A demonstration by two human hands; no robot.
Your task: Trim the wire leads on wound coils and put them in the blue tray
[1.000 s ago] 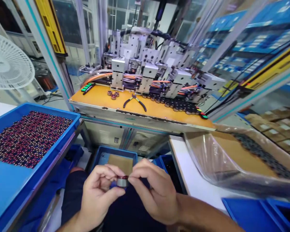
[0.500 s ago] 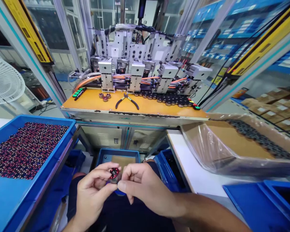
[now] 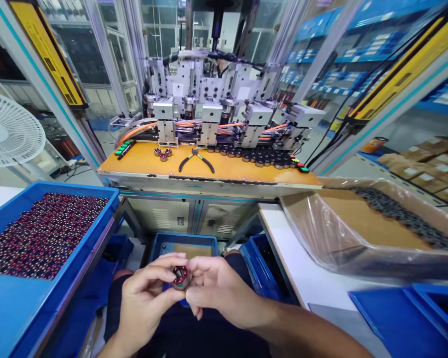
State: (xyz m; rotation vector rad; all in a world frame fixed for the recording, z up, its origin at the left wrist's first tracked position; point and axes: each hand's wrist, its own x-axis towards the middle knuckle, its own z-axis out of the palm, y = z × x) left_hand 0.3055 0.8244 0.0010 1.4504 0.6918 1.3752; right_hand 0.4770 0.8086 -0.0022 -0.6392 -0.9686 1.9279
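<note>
Above my lap I see a small round motor stator (image 3: 179, 276), dark on the outside with red and copper-coloured spots round its open centre. My left hand (image 3: 147, 298) grips it from the left, thumb below and fingers above. From the right, my right hand (image 3: 222, 291) pinches at its edge with thumb and fingertips closed together. The fingers cover part of the stator's side. Whether the right fingers also hold a tiny piece cannot be made out.
At left, a blue tray (image 3: 114, 195) holds many similar stators. Ahead, the orange bench (image 3: 134, 164) carries pliers (image 3: 196, 160), three loose stators (image 3: 163, 155), rows of dark round parts (image 3: 263, 157) and a clamping machine (image 3: 209, 122). A plastic-lined carton (image 3: 306, 223) stands right.
The stator has tilted a little and its open face now turns more toward me. My right fingers have closed in against its right side. The camera view has shifted slightly.
</note>
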